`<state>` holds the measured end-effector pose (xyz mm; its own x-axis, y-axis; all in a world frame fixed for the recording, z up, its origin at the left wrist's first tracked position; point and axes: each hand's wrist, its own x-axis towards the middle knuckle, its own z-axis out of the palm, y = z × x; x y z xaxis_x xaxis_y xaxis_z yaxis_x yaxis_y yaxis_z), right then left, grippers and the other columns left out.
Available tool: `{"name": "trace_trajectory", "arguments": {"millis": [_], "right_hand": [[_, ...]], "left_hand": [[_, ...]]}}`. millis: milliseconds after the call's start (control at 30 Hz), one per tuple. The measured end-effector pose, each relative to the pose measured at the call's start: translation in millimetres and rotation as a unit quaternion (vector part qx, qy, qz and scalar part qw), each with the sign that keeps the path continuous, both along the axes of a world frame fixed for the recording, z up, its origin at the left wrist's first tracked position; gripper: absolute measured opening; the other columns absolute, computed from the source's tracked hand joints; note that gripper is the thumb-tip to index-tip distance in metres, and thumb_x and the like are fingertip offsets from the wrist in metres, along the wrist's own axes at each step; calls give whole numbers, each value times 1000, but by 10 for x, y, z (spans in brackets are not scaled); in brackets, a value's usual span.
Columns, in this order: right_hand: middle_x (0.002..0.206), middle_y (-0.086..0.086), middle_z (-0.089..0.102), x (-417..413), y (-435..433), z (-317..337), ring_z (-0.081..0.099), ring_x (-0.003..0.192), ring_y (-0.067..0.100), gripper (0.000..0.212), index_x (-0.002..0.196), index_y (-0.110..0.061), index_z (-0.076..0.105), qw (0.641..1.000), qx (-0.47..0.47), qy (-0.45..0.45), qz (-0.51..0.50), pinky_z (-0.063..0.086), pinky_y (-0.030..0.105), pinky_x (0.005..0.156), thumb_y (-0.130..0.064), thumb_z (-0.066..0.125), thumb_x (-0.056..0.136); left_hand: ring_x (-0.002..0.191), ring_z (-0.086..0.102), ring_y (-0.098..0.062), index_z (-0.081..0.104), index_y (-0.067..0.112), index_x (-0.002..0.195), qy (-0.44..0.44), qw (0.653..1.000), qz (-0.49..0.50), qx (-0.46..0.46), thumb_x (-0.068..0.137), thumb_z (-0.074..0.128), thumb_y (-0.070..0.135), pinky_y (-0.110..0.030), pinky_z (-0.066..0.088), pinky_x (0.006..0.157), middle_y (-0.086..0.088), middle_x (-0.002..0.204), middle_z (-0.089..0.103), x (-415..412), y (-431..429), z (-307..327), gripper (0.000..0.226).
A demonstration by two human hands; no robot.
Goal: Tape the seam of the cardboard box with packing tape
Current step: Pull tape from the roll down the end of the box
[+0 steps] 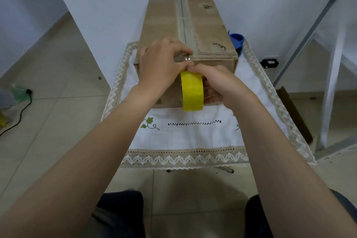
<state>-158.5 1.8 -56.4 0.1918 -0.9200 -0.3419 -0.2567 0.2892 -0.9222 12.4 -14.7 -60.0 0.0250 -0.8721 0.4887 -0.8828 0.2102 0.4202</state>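
A long brown cardboard box lies lengthwise on a small cloth-covered table. Its top seam runs away from me under a pale strip of tape. A yellow roll of packing tape hangs upright against the box's near end. My right hand grips the roll from the right side. My left hand rests on the box's near top edge, its fingers pressing a shiny clear stretch of tape down at the seam. The near end face is mostly hidden by both hands.
A blue object stands to the right of the box. A small black device with a green light sits on the floor at the right, near a white metal frame. A black cable lies on the tiled floor at left. My knees are below the table.
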Motion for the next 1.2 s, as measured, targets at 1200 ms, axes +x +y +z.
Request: {"name": "trace_trajectory", "arguments": {"millis": [1200], "right_hand": [[69, 3, 34, 112, 176, -73, 40, 59, 19, 56, 61, -26, 33, 994, -90, 42, -36, 34, 26, 52, -52, 75, 86]], "left_hand": [[113, 62, -14, 76, 42, 112, -15, 1000, 15, -4, 74, 75, 61, -51, 43, 99, 14, 116, 71, -28, 23, -22, 42]]}}
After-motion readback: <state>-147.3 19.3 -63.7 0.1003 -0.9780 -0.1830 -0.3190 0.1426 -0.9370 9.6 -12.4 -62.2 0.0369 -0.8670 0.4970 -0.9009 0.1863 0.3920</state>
